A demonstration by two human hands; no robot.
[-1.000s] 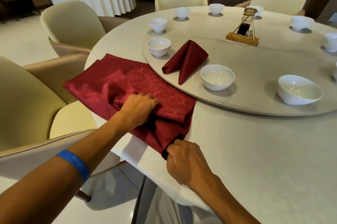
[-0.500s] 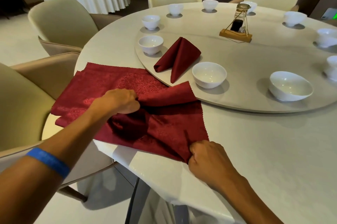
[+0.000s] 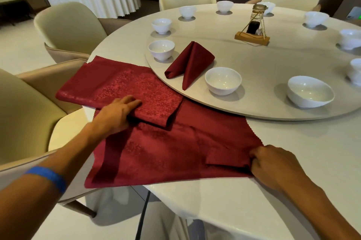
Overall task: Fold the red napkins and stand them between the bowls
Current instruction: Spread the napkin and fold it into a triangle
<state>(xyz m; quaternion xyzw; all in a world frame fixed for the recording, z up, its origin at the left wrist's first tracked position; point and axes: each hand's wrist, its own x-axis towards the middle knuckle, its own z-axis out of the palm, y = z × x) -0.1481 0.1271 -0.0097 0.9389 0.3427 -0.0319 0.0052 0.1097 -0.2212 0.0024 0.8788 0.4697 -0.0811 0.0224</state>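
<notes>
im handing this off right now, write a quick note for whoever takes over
Left hand: grips the near edge of the napkin stack at the table's left side.
Right hand: pinches the right corner of the spread napkin, which lies flat at the near table edge, partly overhanging it.
Done: one folded napkin stands on the turntable between the two nearest left bowls.
Left: fold the spread napkin and stand it in the next gap, likely between that second bowl and the bowl to its right; then continue round with the stack.
</notes>
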